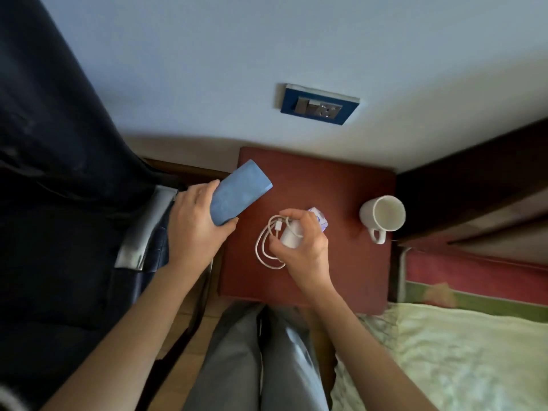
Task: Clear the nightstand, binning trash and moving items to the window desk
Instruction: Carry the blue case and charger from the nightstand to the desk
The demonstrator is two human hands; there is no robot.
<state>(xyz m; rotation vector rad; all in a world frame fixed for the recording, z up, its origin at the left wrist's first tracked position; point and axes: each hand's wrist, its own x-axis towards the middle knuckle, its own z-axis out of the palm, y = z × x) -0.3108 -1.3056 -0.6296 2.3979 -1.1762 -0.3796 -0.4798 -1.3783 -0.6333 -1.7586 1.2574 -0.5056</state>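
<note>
Red-brown nightstand [341,185] bearing white mug [382,216]

We see a blue-framed wall socket [319,104] set in the pale wall [267,40] above the far edge of the nightstand. A dark curtain [53,143] hangs at the left, with a dark chair [74,292] and its metal armrest [145,232] below it. At the right lies a bed [459,351] under a pale patterned sheet, its dark headboard [474,173] against the wall. Our grey trousers [252,366] show at the bottom, over wooden floor [184,321].
</note>
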